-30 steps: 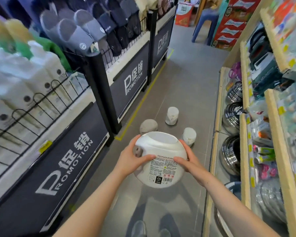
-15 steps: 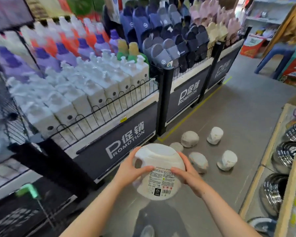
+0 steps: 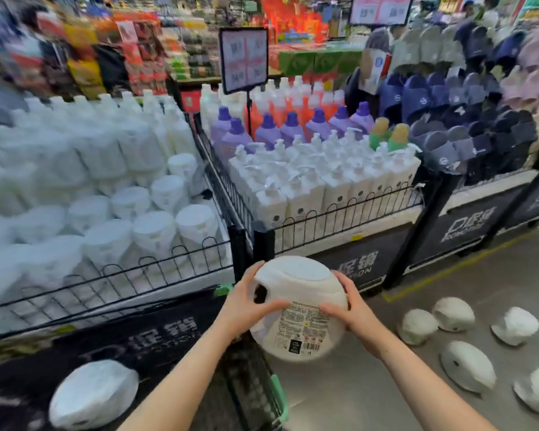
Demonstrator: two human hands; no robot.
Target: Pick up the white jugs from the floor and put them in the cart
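Note:
I hold a white jug (image 3: 299,306) with both hands, its flat bottom facing away and its label towards me. My left hand (image 3: 246,303) grips its left side and my right hand (image 3: 349,306) grips its right side. The jug hangs above the right edge of the black wire cart (image 3: 255,384) with green corners at the lower left. Another white jug (image 3: 94,393) lies inside the cart. Several more white jugs (image 3: 467,365) lie on the grey floor at the lower right.
Black wire-fenced promotion bins (image 3: 339,219) stand ahead, filled with white pump bottles, purple and orange bottles and large white jugs. Slippers (image 3: 467,119) fill the bin at the right. A yellow floor line (image 3: 448,272) runs along the bins.
The view has swung left from the aisle towards the bins and the cart. The jug stays in both hands and now sits over the cart's edge. The floor jugs have shifted to the right.

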